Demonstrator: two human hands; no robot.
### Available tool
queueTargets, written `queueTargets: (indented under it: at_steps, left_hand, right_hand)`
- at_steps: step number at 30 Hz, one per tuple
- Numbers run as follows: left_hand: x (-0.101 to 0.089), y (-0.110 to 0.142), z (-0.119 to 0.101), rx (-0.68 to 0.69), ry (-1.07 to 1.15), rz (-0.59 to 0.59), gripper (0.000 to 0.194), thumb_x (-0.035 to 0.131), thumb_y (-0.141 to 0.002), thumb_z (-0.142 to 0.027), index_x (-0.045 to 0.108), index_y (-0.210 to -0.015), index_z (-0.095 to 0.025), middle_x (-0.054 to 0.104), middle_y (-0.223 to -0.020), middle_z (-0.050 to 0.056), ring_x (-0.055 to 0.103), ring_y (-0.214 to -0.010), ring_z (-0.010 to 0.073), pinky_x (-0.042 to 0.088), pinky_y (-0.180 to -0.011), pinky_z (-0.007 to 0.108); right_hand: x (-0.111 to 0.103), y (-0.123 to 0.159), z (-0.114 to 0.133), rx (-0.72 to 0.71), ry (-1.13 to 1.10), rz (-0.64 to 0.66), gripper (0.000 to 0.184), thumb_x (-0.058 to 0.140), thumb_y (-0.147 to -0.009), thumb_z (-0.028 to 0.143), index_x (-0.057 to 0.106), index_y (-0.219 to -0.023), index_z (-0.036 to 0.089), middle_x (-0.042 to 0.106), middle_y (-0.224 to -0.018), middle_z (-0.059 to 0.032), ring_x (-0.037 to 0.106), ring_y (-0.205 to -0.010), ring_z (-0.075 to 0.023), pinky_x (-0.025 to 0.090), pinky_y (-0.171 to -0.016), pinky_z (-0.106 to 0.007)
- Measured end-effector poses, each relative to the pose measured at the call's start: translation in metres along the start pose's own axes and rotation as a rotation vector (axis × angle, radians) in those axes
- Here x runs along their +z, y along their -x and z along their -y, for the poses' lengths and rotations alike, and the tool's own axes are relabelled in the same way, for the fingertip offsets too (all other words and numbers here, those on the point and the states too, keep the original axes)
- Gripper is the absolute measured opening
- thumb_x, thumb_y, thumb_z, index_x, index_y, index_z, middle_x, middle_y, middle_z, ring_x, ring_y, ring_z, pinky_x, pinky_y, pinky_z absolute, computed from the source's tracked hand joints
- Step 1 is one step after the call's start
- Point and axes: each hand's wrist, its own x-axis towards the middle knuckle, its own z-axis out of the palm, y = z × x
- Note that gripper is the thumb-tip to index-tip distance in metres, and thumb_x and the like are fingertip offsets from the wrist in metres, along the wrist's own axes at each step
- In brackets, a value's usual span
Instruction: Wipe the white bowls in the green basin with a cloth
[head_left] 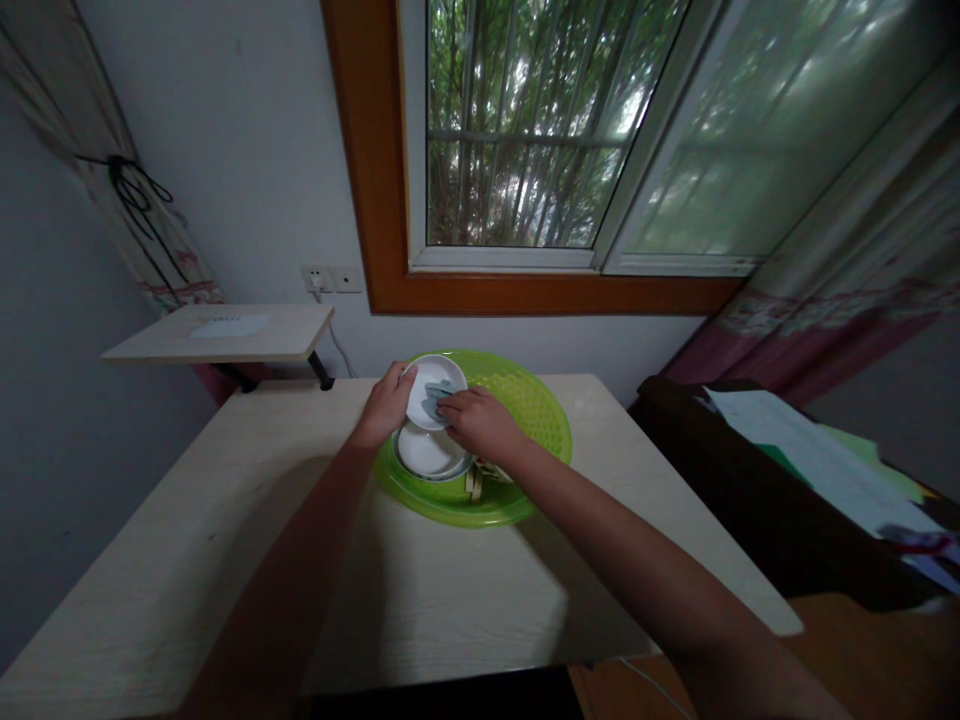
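My left hand [385,402] grips the left rim of a small white dish [421,408], which is tilted toward me above a green plastic basket [551,420]. A grey-blue cloth [435,394] lies against the inside of the dish, with the fingers of my right hand [480,420] closed on it. Below the held dish, a white bowl [429,455] rests in the basket. Partly hidden under my right hand is a patterned piece of dishware [491,470], with small pale wooden-looking pieces [472,486] beside it.
The basket stands on a pale wooden table [442,590]. At the left is a raised shelf [225,335] with a paper label [231,326]. Behind are a window [547,130] and a wall socket [330,279]. Papers [810,450] lie on a dark surface at the right.
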Motion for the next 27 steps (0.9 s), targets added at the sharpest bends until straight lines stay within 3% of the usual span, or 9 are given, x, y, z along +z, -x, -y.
queueTargets:
  at_steps: [4,9,13,17,22,27]
  left_hand:
    - [0.0,0.001,0.0,0.022,0.014,-0.001,0.043,0.035,-0.102,-0.053,0.064,-0.113,-0.022,0.072,-0.109,0.01,0.065,-0.098,0.0254,0.049,-0.091,0.038]
    - [-0.001,0.002,-0.002,0.037,0.022,-0.004,0.044,0.033,-0.103,-0.052,0.062,-0.112,-0.021,0.071,-0.111,0.01,0.065,-0.103,0.0244,0.048,-0.095,0.037]
    - [0.0,0.001,0.0,0.082,0.045,0.017,0.041,0.034,-0.103,-0.051,0.062,-0.108,-0.021,0.07,-0.108,0.008,0.064,-0.101,0.0227,0.047,-0.096,0.035]
    - [0.001,0.001,0.003,0.099,0.093,0.021,0.039,0.035,-0.103,-0.051,0.061,-0.107,-0.022,0.069,-0.105,0.007,0.063,-0.098,0.0217,0.047,-0.093,0.034]
    - [0.001,0.001,0.002,0.094,0.116,0.001,0.038,0.037,-0.102,-0.052,0.061,-0.105,-0.022,0.069,-0.103,0.007,0.062,-0.098,0.0226,0.046,-0.093,0.035]
    - [0.002,-0.001,0.003,0.052,0.191,0.0,0.039,0.043,-0.1,-0.056,0.062,-0.102,-0.022,0.068,-0.099,0.007,0.061,-0.095,0.0233,0.045,-0.091,0.035]
  right_hand:
    - [0.004,0.0,0.0,-0.046,-0.056,-0.001,0.03,0.063,-0.093,0.017,0.072,-0.122,0.014,0.073,-0.127,-0.0132,0.068,-0.114,-0.0253,0.047,-0.102,-0.04]
    - [0.005,0.001,0.005,-0.07,-0.214,-0.02,0.039,0.057,-0.098,0.023,0.065,-0.136,0.014,0.068,-0.137,-0.013,0.068,-0.117,-0.0244,0.051,-0.103,-0.038]
    - [0.006,0.002,0.007,-0.168,-0.391,-0.022,0.063,0.06,-0.096,0.027,0.044,-0.155,0.015,0.05,-0.157,-0.0156,0.054,-0.139,-0.0254,0.046,-0.114,-0.039]
    - [0.005,0.003,0.008,-0.21,-0.449,-0.013,0.079,0.066,-0.092,0.034,0.033,-0.16,0.012,0.04,-0.163,-0.0198,0.048,-0.145,-0.0294,0.043,-0.117,-0.042]
    - [0.0,0.002,0.008,-0.141,-0.309,0.018,0.06,0.061,-0.097,0.039,0.049,-0.151,0.015,0.056,-0.152,-0.0153,0.061,-0.13,-0.029,0.05,-0.108,-0.041]
    - [-0.005,-0.002,0.009,-0.04,-0.053,0.06,0.029,0.06,-0.098,0.02,0.068,-0.126,0.015,0.071,-0.127,-0.0154,0.068,-0.112,-0.0259,0.05,-0.096,-0.04]
